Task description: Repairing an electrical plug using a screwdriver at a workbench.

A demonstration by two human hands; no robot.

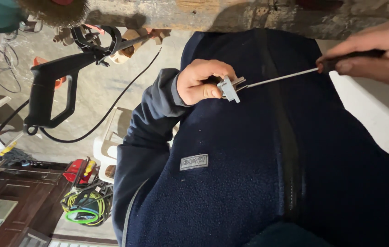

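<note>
My left hand (197, 82) is closed around a small grey electrical plug (229, 88) with metal prongs, held in front of my navy fleece jacket (231, 174). My right hand (377, 50), at the upper right, grips the dark handle of a screwdriver (279, 78). Its thin metal shaft runs left and the tip meets the plug beside the prongs. Part of the plug is hidden inside my left fist.
A black power-tool handle (50, 89) with a black cable (112, 103) hangs at the upper left, beneath a round wire brush (57, 11). White plastic chairs (105, 146), a red tool (78, 170), coiled green and yellow cables (82, 209) and a dark wooden cabinet (16, 201) lie at the lower left.
</note>
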